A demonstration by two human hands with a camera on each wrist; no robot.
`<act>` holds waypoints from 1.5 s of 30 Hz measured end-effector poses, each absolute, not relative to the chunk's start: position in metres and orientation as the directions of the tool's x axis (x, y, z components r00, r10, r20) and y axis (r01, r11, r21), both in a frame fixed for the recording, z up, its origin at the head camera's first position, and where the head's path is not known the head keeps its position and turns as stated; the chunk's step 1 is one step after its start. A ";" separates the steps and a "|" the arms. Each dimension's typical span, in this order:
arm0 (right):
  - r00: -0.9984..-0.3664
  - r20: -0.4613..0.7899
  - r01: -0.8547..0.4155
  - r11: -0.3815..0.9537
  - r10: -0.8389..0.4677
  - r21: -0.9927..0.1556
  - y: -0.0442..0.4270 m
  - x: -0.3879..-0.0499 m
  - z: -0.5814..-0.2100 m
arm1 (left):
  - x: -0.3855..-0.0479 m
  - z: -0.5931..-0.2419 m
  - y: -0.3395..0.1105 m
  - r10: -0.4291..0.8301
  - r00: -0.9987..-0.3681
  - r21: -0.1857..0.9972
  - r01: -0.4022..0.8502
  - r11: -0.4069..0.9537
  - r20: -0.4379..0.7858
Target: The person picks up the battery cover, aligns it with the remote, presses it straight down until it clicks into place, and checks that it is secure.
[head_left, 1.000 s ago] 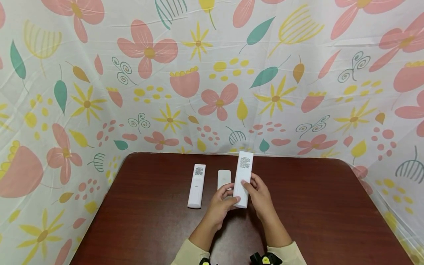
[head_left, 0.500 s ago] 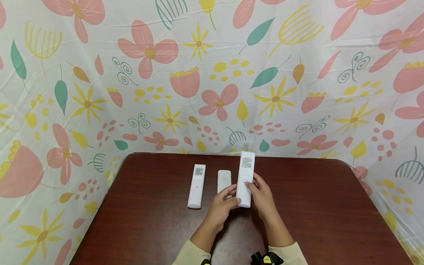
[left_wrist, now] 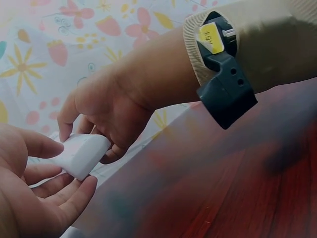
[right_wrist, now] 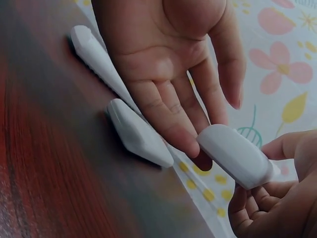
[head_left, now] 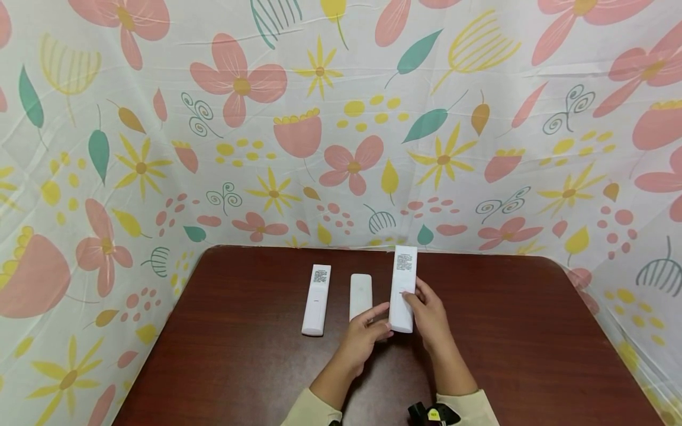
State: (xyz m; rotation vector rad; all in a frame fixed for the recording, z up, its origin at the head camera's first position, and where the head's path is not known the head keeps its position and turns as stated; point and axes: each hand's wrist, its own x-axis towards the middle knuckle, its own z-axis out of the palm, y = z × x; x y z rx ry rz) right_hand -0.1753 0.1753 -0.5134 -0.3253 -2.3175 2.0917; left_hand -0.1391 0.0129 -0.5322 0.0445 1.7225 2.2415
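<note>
A white remote control [head_left: 403,278] with a printed code label is held above the table in my right hand [head_left: 433,316], the thumb lying on its face. Close to its lower left edge is my left hand [head_left: 359,343]. In the right wrist view, the left fingertips touch the end of the held remote [right_wrist: 235,156], and the left thumb stands apart from it. Two more white objects lie on the table to the left: a long remote [head_left: 317,302] with a similar label, and a shorter plain one [head_left: 360,293], its near end hidden behind the left hand.
The dark reddish-brown table [head_left: 240,367] has rounded far corners. A white cloth [head_left: 351,77] with pink, yellow and green flower prints hangs behind and along both sides. Each forearm has a beige sleeve; a black wrist device [left_wrist: 228,89] is strapped over one.
My right hand has moved the held remote a little to the right. The left thumb has come off it, and the left fingers have loosened. The two remotes on the table stayed put.
</note>
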 end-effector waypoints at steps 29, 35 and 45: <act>-0.964 -0.225 0.255 0.245 0.143 -0.935 0.193 -0.182 -0.535 | -0.135 -0.549 0.022 0.359 -0.913 0.954 -0.261 -0.150 -0.194; -0.963 -0.225 0.257 0.264 0.146 -0.930 0.195 -0.183 -0.538 | -0.135 -0.551 0.023 0.372 -0.908 0.954 -0.264 -0.144 -0.195; -0.963 -0.227 0.260 0.299 0.143 -0.918 0.200 -0.184 -0.545 | -0.133 -0.554 0.026 0.395 -0.898 0.954 -0.267 -0.139 -0.194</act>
